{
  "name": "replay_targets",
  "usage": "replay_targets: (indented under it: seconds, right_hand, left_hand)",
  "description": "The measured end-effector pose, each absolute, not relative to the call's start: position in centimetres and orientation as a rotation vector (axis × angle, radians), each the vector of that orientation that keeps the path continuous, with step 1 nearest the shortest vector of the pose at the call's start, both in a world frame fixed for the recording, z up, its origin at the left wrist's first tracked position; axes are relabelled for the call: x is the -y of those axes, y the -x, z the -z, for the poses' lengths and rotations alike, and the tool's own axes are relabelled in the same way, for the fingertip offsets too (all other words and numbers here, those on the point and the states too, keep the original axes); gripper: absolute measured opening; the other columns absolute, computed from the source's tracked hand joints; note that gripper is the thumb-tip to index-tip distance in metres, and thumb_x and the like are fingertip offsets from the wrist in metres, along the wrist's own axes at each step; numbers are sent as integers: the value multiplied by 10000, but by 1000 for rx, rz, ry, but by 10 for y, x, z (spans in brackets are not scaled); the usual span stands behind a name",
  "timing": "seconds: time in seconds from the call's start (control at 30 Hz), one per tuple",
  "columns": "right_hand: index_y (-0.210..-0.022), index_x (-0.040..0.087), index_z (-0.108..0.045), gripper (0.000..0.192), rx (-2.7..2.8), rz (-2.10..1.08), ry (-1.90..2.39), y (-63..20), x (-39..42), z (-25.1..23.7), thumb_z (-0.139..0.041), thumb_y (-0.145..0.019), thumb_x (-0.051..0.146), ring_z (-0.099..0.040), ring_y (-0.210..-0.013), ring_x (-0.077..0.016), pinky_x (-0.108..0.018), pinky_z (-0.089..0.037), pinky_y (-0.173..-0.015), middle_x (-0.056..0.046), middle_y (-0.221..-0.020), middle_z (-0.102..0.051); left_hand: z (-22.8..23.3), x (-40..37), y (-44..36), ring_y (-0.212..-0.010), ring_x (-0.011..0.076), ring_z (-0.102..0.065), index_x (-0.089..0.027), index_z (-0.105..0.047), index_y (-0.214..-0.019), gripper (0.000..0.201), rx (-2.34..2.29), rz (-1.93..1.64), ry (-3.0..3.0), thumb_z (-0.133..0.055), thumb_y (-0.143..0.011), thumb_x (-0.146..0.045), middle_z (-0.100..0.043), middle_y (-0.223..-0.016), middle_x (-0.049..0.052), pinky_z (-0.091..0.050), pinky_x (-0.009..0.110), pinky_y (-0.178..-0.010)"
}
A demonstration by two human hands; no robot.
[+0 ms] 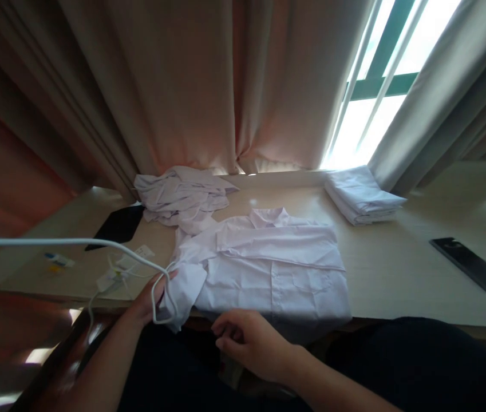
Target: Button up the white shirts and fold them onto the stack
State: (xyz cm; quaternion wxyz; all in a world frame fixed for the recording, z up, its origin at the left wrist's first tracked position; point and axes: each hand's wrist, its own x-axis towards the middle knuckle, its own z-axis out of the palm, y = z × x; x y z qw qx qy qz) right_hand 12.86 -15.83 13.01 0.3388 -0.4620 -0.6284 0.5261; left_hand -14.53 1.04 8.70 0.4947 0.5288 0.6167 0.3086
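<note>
A white shirt (268,269) lies partly folded on the tabletop (397,269), near its front edge. The left hand (150,300) pinches the shirt's sleeve (182,292) with closed fingers. The right hand (249,343) hovers just below the hem, fingers loosely curled, holding nothing.

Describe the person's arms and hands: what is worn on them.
Both forearms are bare, with no sleeves in view. The left hand and right hand wear no gloves, and no rings, watch or bracelets can be seen, though the light is dim.
</note>
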Motion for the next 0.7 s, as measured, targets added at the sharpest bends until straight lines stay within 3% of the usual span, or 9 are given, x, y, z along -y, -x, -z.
replay_targets:
  seconds: [0.13,0.2,0.27,0.37,0.5,0.6,0.7]
  right_hand:
    - [-1394,276,-464,673,1430,-1379,1241,-88,148,-90,-729,-784,384,-607,-1091,-239,-376,-491,-917,-76,-1288,-602]
    - [-1460,268,-340,830,1346,-1380,1208,-70,141,-73,-763,-755,385,-561,-1190,-258,-409,-464,-981,-103,-1396,-520]
    - [-1457,248,-300,881,1258,-1353,1239,-56,130,-59,-783,-733,381,-572,-1162,-259,-420,-465,-970,-114,-1355,-538]
    - [-1359,219,-398,752,1121,-1267,1312,-46,111,-45,-775,-732,390,-616,-965,-227,-381,-494,-861,-71,-1122,-622]
    - [-910,195,-606,299,1050,-1169,1389,-45,89,-35,-686,-793,458,-553,-759,-183,-324,-475,-737,0,-774,-584]
    - [-792,187,-621,314,989,-1199,1398,-46,80,-33,-645,-801,500,-551,-764,-190,-310,-470,-700,-14,-754,-608]
    - [-874,182,-662,289,868,-1307,1289,-50,80,-39,-632,-796,458,-592,-812,-202,-307,-487,-709,-32,-850,-671]
  left_hand:
    - [-86,7,107,-622,155,-622,-188,-627,-1070,371,-1206,-792,-1054,-632,-843,-481,-683,-791,29,-434,225,-471]
    - [-87,13,94,-766,178,-656,-202,-641,-1148,355,-1001,-741,-1027,-623,-863,-414,-689,-906,64,-486,238,-543]
    - [-88,16,87,-845,190,-660,-193,-647,-1229,406,-855,-678,-1042,-639,-862,-368,-686,-1000,92,-526,263,-627]
    - [-86,14,84,-840,187,-663,-177,-668,-1249,429,-815,-648,-1099,-657,-862,-362,-688,-1057,112,-541,281,-666]
    - [-77,6,89,-960,240,-674,-176,-678,-1245,434,-816,-679,-1147,-643,-877,-402,-711,-1034,125,-559,308,-719]
    - [-70,0,95,-1087,289,-658,-167,-683,-1219,427,-782,-709,-1136,-639,-878,-419,-707,-1114,151,-569,368,-816]
    - [-63,-6,101,-1069,300,-663,-162,-684,-1170,406,-792,-764,-1180,-612,-885,-442,-673,-1202,162,-576,315,-681]
